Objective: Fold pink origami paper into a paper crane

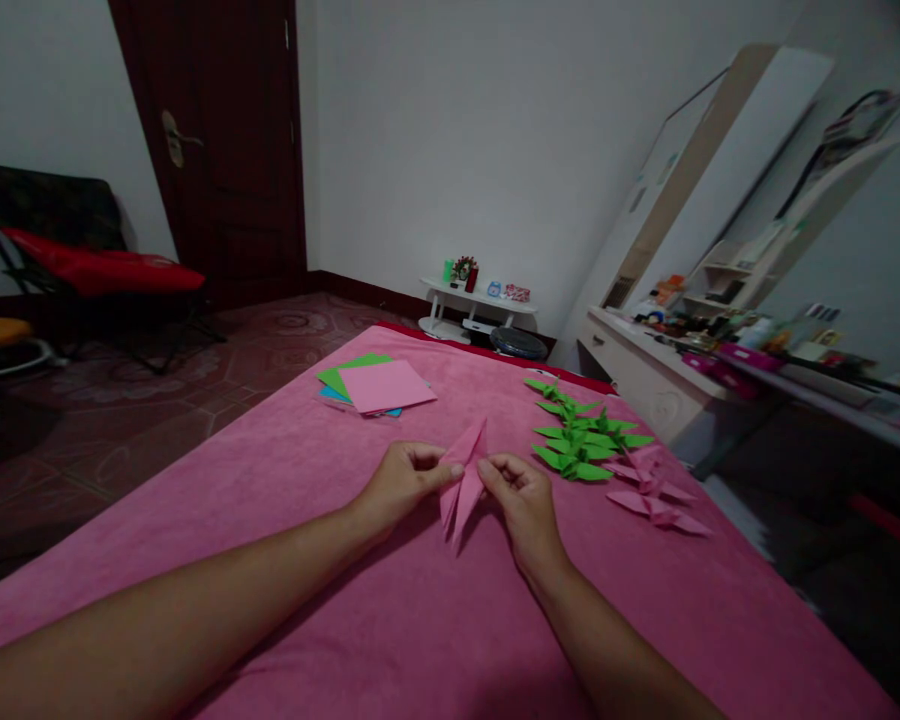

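Note:
A folded pink origami paper is held just above the pink cloth, its long points aimed toward me and away. My left hand pinches its left side between thumb and fingers. On the opposite side, my right hand grips the same paper with the thumb on top and the fingers curled. Right of my hands lie several green paper cranes in a cluster. Pink paper cranes rest beside them, nearer the table's right edge.
A stack of square paper sheets, pink on top with green and blue below, lies at the far left of the pink cloth. Beyond stands a low white shelf. At right is a cluttered dressing table; at left, a red folding chair.

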The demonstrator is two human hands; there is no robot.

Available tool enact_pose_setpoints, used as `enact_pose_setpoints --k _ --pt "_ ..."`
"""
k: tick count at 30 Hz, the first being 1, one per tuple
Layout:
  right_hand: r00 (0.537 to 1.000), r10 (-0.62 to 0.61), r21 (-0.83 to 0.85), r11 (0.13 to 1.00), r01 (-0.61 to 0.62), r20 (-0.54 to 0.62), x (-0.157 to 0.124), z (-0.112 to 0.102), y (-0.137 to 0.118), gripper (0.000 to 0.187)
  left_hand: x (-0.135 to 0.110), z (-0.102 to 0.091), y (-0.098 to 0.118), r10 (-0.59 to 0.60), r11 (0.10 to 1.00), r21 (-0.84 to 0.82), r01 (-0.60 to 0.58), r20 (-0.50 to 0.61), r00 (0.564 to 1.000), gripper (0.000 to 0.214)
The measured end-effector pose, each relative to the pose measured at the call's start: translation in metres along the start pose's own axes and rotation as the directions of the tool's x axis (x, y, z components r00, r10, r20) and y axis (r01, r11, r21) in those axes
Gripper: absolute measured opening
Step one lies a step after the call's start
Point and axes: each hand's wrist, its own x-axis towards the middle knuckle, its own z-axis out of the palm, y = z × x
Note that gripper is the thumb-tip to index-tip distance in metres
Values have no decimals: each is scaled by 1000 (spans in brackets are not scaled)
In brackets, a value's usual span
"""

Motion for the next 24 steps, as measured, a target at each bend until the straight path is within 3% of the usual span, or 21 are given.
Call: enact_pose_setpoints --k 6,15,19,24 --pt "999 -16 57 998 18 -37 -1 0 -2 32 3 -1 -1 119 993 22 -117 -119 986 60" --pt "996 -92 -40 995 92 3 1 -1 1 23 -1 -2 -2 115 993 36 -113 -54 992 62" --pt "958 -284 -168 946 276 -24 3 -4 -2 5 -1 -3 -2 130 985 115 -128 -11 991 48" --pt "886 -463 -289 850 439 -15 -2 -6 -10 18 -3 0 4 318 932 218 -291 -100 943 32"
